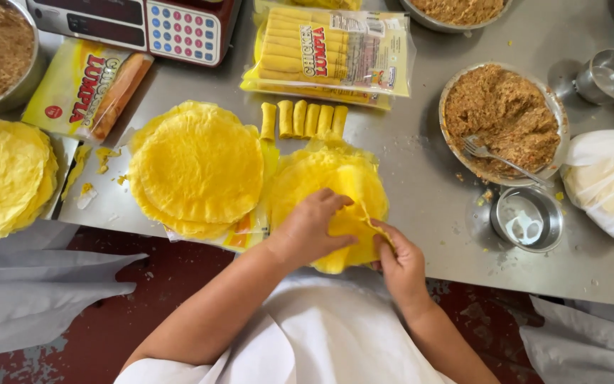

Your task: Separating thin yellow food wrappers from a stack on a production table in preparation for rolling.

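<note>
Left hand point(310, 226): lies flat on the near stack of yellow wrappers point(330, 186), fingers spread and pressing down; grip loose, not closed on anything.
Right hand point(396, 257): at the near right edge of the same stack; thumb and fingers pinch the top wrapper point(353, 229), its grip closed on that sheet — the edge is lifted and folded off the pile.
Top wrapper: thin, round, bright yellow; partly peeled up between the 2 hands, the rest lying on the stack.
Near stack: sits at the front edge of the steel counter point(421, 178), just in front of the person.
Second stack point(197, 167): a wider pile of the same yellow rounds, just left of the near stack, resting on a plastic bag.
Third stack point(5, 174): at the far left edge, on a tray.
Rolled pieces point(303, 119): 5 small yellow rolls in a row, just behind the near stack.
Sealed packs point(335, 51): clear bags of finished rolls, stacked behind the row; another pack point(87, 87) lies to the left.
Filling bowl point(504, 122): metal, heaped with brown minced filling, a fork point(495, 156) resting in it — right of the stack, well apart.
Small bowl point(527, 218): metal, with white paste, in front of the filling bowl.
Scale point(136, 25): at the back left, keypad facing up.
</note>
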